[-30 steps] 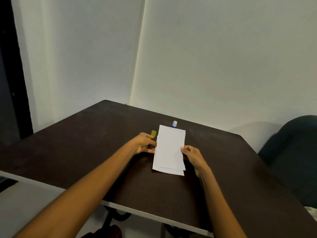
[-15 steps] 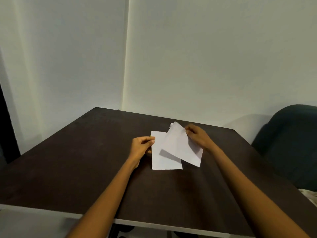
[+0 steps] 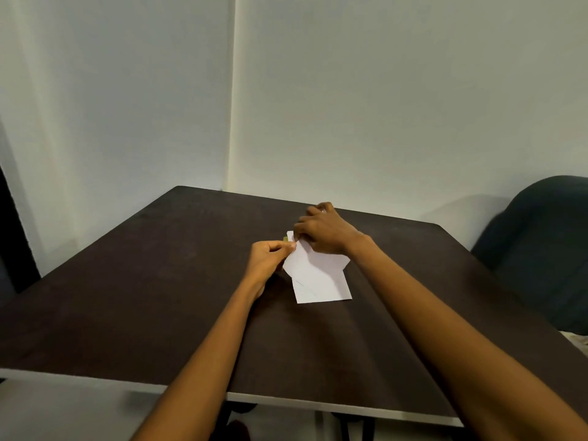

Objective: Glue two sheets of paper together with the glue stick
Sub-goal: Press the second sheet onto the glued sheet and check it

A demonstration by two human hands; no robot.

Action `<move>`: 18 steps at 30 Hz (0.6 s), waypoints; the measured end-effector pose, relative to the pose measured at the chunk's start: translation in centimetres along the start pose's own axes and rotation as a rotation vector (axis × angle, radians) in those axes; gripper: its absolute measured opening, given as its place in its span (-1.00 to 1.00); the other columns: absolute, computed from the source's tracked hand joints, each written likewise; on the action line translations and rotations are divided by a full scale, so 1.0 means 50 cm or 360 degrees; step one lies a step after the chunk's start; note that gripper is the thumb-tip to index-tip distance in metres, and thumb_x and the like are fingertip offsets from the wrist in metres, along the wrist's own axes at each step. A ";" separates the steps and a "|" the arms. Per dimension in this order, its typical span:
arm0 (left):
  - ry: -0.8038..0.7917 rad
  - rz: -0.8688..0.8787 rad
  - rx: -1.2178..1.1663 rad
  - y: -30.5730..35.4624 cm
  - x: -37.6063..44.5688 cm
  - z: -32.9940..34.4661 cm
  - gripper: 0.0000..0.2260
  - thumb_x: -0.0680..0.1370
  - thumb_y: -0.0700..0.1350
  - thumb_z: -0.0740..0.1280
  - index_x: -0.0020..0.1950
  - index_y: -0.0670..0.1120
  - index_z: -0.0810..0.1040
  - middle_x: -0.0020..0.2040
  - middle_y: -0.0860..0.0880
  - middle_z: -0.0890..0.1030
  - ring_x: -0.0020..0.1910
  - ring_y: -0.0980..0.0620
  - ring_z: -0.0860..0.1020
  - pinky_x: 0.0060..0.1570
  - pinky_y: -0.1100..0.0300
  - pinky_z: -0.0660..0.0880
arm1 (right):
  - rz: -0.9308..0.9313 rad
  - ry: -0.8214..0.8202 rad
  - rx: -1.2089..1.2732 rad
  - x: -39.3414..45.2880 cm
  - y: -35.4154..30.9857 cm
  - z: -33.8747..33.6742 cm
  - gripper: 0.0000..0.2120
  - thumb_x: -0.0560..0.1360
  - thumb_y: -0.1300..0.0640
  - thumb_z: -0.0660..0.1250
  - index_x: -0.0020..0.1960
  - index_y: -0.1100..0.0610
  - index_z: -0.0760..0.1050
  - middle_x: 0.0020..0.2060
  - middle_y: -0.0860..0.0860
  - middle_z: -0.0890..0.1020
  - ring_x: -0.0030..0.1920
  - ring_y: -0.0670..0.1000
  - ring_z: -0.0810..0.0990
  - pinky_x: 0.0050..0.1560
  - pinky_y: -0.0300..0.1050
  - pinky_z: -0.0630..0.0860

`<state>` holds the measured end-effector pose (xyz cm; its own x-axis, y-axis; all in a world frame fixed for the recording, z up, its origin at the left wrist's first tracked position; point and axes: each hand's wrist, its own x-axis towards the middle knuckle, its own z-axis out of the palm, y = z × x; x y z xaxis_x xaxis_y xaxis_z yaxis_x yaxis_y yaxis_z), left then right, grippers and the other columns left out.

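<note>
The left hand (image 3: 269,259) pinches the left edge of the upper sheet (image 3: 310,261) between thumb and fingertips, seemingly to keep it from sliding; the right hand (image 3: 324,232) lies over that sheet's far end with fingers curled down onto it, and whether it grips the paper or only presses it flat cannot be told from this angle; the two hands together appear to be turning or seating this sheet on the one beneath. The upper sheet sits skewed across the lower sheet (image 3: 327,289), which lies flat on the dark table (image 3: 159,281) and shows bare at its near end, toward the person. A sliver of yellow-green (image 3: 285,239), perhaps the glue stick's cap, peeps out just left of the upper sheet's far corner, beside the left fingertips; the glue stick itself is not in sight.
</note>
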<state>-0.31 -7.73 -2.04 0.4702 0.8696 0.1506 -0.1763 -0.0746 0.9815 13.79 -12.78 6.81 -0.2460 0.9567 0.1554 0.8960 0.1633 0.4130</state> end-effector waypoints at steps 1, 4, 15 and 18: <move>0.0005 -0.0002 -0.0007 0.000 0.002 -0.001 -0.86 0.46 -0.19 0.41 -0.02 -0.19 0.66 -0.15 -0.06 0.68 -0.22 0.07 0.63 -0.33 0.33 0.55 | 0.0016 0.0031 0.0020 -0.002 0.001 0.004 -0.78 0.57 0.12 0.16 0.16 0.04 0.50 0.09 -0.02 0.60 0.20 0.06 0.42 0.35 0.10 0.15; 0.0014 -0.0005 0.0020 -0.001 0.003 -0.001 -0.84 0.45 -0.25 0.41 0.01 -0.24 0.64 -0.13 -0.09 0.67 -0.19 0.06 0.63 -0.22 0.30 0.58 | 0.0096 0.0228 0.0100 -0.019 -0.001 0.016 -0.79 0.55 0.11 0.22 0.17 0.07 0.46 0.13 0.01 0.60 0.23 0.08 0.44 0.39 0.08 0.11; 0.0303 0.0066 -0.0075 -0.005 0.012 0.000 -0.83 0.46 -0.24 0.40 0.03 -0.22 0.64 -0.14 -0.02 0.66 -0.18 0.14 0.62 -0.14 0.32 0.56 | 0.1739 0.0950 0.1978 -0.176 -0.024 0.135 -0.71 0.51 0.07 0.33 0.19 0.13 0.53 -0.19 -0.02 0.62 -0.10 0.01 0.58 0.06 0.00 0.53; 0.0302 0.0088 -0.0053 -0.008 0.014 -0.001 -0.83 0.46 -0.25 0.40 0.04 -0.22 0.64 -0.14 -0.02 0.66 -0.21 0.18 0.61 -0.23 0.40 0.56 | 0.1557 0.0809 0.2110 -0.174 -0.039 0.145 -0.88 0.52 0.04 0.32 -0.02 0.02 0.61 -0.12 -0.01 0.69 -0.13 -0.03 0.61 -0.08 -0.09 0.56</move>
<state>0.04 -7.06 -2.34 0.2883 0.9413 0.1759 -0.2275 -0.1111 0.9674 16.86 -19.69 -1.86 0.6848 0.6910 0.2316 0.3785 -0.0656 -0.9233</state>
